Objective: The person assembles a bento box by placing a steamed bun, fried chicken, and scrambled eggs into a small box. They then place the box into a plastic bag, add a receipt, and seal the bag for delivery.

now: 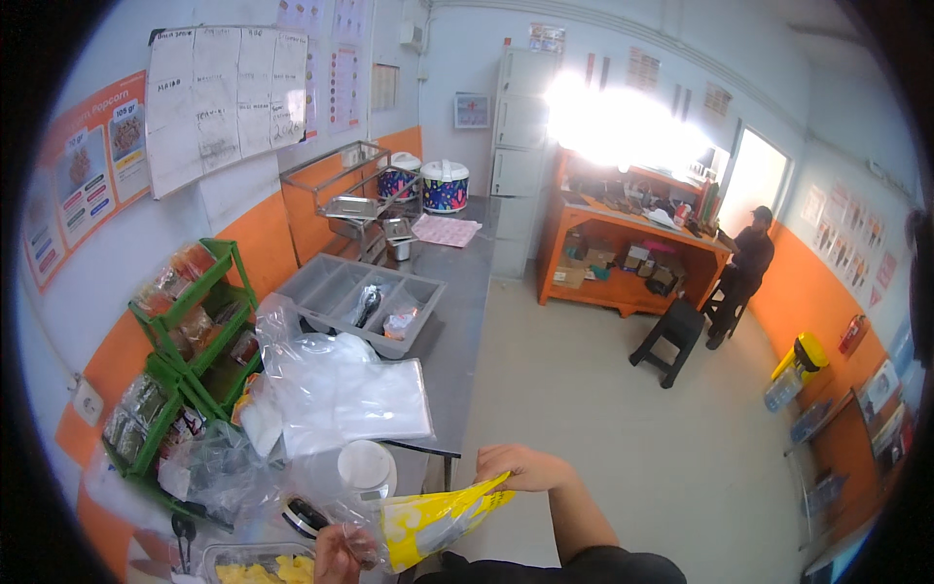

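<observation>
A yellow plastic bag (448, 526) with pale printing stretches between my hands at the lower edge. Its upper right corner is pinched in my right hand (523, 467). My left hand (342, 555) is closed on clear plastic at the bag's left end; whether that plastic belongs to the yellow bag I cannot tell. Beside my left hand lies a clear tub (219, 560) of yellow pieces. A small scale with a round white top (365, 465) stands just beyond the bag, and a dark round object (305, 517) lies left of it.
Clear plastic bags (384, 399) cover the near metal table. Behind them sit a grey divided tray (336, 282), a metal rack and two patterned rice cookers (446, 185). Green racks (209, 331) of packets line the left wall. A black stool (669, 341) and a person (749, 258) are across the room.
</observation>
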Demonstrator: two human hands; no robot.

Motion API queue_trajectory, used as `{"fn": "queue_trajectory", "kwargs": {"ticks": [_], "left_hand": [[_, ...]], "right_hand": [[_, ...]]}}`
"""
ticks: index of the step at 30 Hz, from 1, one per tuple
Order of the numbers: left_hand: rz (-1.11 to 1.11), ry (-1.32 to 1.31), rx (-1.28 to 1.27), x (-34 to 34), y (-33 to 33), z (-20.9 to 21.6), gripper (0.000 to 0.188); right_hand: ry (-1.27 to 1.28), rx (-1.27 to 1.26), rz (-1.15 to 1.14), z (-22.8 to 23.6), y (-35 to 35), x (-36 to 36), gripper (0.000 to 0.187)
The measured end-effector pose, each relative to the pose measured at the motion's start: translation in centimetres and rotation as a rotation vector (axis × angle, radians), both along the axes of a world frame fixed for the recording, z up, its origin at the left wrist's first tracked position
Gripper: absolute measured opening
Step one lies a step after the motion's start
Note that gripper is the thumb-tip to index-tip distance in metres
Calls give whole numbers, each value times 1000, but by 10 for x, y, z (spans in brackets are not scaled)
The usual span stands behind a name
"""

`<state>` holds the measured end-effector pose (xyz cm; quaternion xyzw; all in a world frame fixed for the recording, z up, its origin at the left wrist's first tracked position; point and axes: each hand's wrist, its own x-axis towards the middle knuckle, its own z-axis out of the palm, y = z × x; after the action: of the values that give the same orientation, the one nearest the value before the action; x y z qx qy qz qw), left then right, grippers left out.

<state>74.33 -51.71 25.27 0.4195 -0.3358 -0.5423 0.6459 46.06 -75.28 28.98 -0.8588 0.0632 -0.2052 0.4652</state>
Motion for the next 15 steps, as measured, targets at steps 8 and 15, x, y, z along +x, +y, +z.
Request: {"fn": "queue_trajectory", "kwargs": {"ticks": [8, 15], "left_hand": [[-6, -574, 137, -12, -45, -23, 29], [292, -401, 113, 11, -62, -46, 33]], "right_hand": [[-14, 308, -77, -23, -38, 10, 22], [192, 196, -170, -20, -75, 51, 18]]}}
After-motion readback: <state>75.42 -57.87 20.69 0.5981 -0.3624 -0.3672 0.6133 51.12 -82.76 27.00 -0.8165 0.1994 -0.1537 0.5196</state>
